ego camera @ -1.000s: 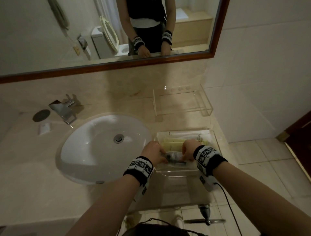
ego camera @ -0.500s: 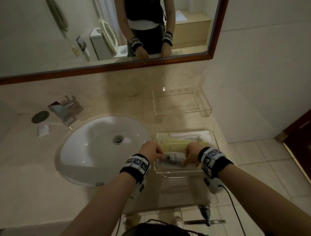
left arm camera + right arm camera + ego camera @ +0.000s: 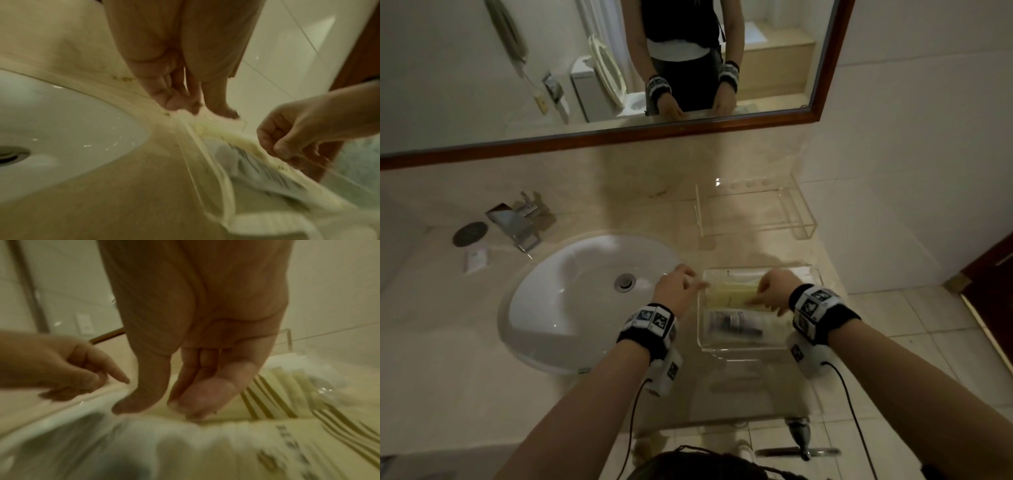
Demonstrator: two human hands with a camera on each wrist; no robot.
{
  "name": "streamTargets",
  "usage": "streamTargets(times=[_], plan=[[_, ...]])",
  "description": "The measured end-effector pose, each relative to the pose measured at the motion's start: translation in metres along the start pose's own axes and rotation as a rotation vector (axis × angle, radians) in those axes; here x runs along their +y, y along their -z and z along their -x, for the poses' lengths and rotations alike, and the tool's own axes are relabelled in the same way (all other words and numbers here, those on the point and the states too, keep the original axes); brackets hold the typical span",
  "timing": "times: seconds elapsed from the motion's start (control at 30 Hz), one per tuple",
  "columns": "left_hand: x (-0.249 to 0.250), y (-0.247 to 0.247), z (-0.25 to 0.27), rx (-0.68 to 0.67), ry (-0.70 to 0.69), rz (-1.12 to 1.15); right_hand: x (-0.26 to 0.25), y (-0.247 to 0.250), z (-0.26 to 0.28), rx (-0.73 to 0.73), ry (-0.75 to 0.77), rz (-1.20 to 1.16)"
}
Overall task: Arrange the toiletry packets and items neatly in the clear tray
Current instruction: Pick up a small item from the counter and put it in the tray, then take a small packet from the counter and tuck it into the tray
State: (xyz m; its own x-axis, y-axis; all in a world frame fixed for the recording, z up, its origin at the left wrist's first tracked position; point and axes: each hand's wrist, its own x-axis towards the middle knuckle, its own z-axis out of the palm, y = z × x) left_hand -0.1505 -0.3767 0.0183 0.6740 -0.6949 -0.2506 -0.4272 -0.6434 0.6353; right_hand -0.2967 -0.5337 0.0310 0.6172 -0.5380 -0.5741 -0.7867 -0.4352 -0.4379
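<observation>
Item 1, counter [image 3: 448, 359]: beige stone, carrying all that follows.

Item 2, sink [image 3: 571, 305]: white oval basin set into the counter, left of the trays.

Item 3, clear stand [image 3: 799, 219]: an acrylic holder against the back wall; I see nothing in it.

Item 4, clear tray [image 3: 743, 346]: sits at the counter's front edge, just right of the sink. Contents, back to front: white packets [image 3: 743, 274] along the far wall, yellow packets [image 3: 729, 296] in the middle, a dark-labelled tube [image 3: 736, 322] lying crosswise at the near side.

Item 5, my left hand [image 3: 676, 291]: at the tray's left wall, fingers loosely curled, forefinger pointing toward the rim; I cannot tell whether it touches.

Item 6, my right hand [image 3: 774, 291]: inside the tray, fingertips pressing down on the yellow packets, thumb beside them; it grips nothing.

Change since a second ago: both hands were then closed on the tube at the near side; they have let it go and moved back to the yellow packets. The tube now lies free.
</observation>
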Motion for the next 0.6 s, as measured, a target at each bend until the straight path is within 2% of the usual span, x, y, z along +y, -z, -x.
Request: streamTargets(times=[0.07,0.17,0.43,0.6], plan=[[-0.009,0.013,-0.005,0.075,0.038,-0.035,-0.009,0.009,-0.002,0.097,0.018,-0.101],[-0.031,0.033,-0.011,0.075,0.107,-0.098,-0.034,0.009,-0.008,0.132,0.07,-0.113],[-0.115,0.088,0.006,0.145,0.305,-0.055,-0.142,-0.037,-0.033,-0.06,0.249,0.018],[-0.185,0.134,0.016,0.246,0.407,0.007,-0.228,-0.078,-0.049,-0.154,0.356,0.093]])
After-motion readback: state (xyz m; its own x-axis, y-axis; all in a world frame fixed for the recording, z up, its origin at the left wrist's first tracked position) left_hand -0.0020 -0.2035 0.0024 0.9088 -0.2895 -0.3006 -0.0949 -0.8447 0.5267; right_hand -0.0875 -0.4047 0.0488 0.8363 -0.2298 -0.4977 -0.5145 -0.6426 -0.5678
